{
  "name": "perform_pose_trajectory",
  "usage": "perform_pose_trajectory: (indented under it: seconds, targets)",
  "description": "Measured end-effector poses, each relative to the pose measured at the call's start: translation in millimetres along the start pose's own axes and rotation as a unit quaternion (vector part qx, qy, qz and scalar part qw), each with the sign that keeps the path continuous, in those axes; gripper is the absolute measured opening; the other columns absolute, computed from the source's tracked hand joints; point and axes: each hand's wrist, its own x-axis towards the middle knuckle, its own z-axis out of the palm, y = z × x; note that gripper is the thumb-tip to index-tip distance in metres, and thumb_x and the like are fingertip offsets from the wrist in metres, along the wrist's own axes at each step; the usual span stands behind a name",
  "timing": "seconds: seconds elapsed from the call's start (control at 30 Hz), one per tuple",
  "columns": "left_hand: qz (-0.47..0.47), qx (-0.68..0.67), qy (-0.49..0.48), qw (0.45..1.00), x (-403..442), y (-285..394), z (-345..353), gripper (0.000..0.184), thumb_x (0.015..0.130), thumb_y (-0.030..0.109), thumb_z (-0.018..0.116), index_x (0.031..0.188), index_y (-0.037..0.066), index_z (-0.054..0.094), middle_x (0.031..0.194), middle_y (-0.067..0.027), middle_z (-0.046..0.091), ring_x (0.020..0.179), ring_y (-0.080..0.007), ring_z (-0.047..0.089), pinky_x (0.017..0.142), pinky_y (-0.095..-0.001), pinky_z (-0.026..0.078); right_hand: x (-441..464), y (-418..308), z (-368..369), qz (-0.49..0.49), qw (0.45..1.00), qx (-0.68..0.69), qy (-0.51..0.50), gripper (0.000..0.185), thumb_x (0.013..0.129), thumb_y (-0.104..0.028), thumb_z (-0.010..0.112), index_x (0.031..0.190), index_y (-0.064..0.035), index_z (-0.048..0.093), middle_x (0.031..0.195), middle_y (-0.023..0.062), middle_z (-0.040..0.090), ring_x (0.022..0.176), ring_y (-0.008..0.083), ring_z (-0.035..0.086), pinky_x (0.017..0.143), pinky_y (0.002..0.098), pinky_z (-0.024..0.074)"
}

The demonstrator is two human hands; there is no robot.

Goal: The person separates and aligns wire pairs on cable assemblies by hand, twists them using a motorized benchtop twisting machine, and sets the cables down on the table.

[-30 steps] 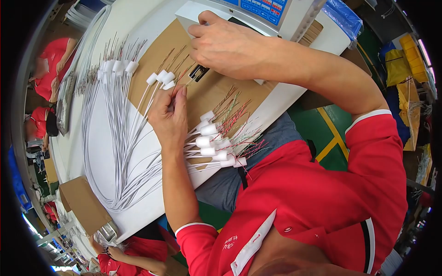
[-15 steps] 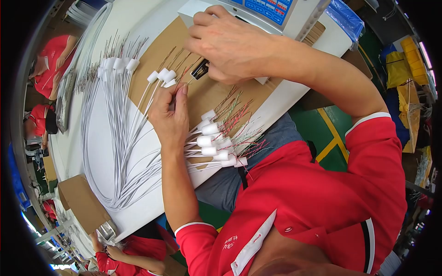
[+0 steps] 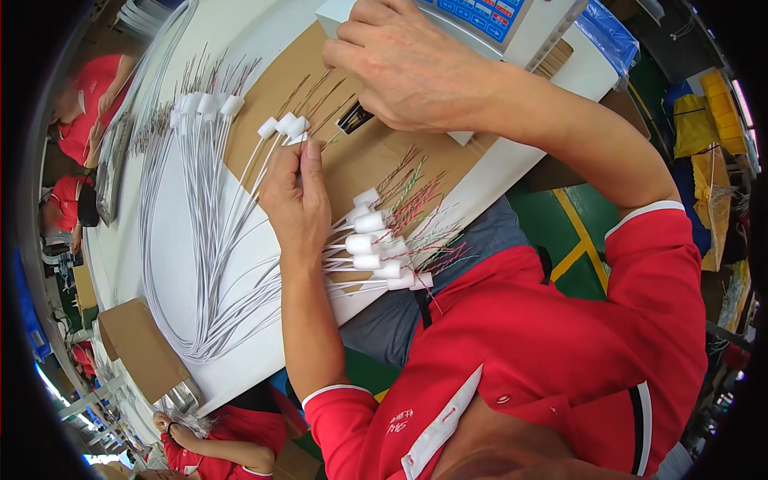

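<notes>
My left hand (image 3: 296, 188) is closed, thumb against bent index finger, around a white cable. A white cylindrical end piece (image 3: 297, 138) shows just above its fingers, with thin twisted wires beyond. Alongside lie more white cables with white end pieces (image 3: 268, 127) and brown twisted wires. My right hand (image 3: 412, 72) hovers above the cardboard with its fingers curled; what they hold, if anything, is hidden. Below its palm is a small black clip-like part (image 3: 354, 118), open toward the wires. Right of my left wrist lies a bundle of cables with white end pieces (image 3: 366, 222) and coloured wires.
A machine with a blue button panel (image 3: 480, 20) stands at the top. Brown cardboard (image 3: 352, 176) covers part of the white table (image 3: 252, 380). Another cable bundle (image 3: 200, 160) lies to the left. A cardboard box (image 3: 144, 352) stands lower left. Other people in red shirts work nearby.
My right hand has moved slightly up and away from the wires and the black part. My left hand stays almost in place, still closed on the cable.
</notes>
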Motion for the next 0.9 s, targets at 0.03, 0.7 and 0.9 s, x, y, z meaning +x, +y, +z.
perform_pose_trajectory:
  seconds: [0.03, 0.7, 0.9]
  targets:
    - [-0.013, 0.0, -0.005, 1.0, -0.2, 0.5, -0.3, 0.023, 0.107, 0.018, 0.064, 0.098, 0.0, 0.074, 0.078, -0.0083, 0.062, 0.067, -0.0185, 0.054, 0.064, -0.0343, 0.044, -0.1, -0.3, 0.1, 0.001, 1.0, -0.002, -0.001, 0.027, 0.082, -0.015, 0.063, 0.103, 0.0015, 0.064, 0.101, 0.0179, 0.064, 0.102, 0.0323, 0.056, 0.094, 0.0469, 0.0363]
    - [-0.097, -0.107, -0.043, 0.989, 4.9, 1.5, -6.7, 0.024, 0.113, 0.022, 0.048, 0.103, 0.001, 0.056, 0.086, -0.0067, 0.061, 0.078, -0.0144, 0.056, 0.072, -0.031, 0.047, -0.4, -0.4, -4.3, -0.025, 1.0, -0.002, -0.008, 0.025, 0.086, -0.017, 0.062, 0.102, 0.0018, 0.065, 0.099, 0.0175, 0.066, 0.1, 0.0316, 0.056, 0.094, 0.0457, 0.0378]
    - [-0.114, -0.227, -0.071, 0.965, 6.9, -3.2, -12.1, 0.019, 0.113, 0.019, 0.049, 0.105, 0.003, 0.057, 0.093, -0.0055, 0.059, 0.079, -0.0115, 0.052, 0.074, -0.0269, 0.044, -0.8, 0.0, -3.3, -0.027, 1.0, 0.0, -0.009, 0.029, 0.084, -0.02, 0.067, 0.103, 0.0016, 0.065, 0.1, 0.0169, 0.066, 0.102, 0.0316, 0.057, 0.093, 0.046, 0.0387]
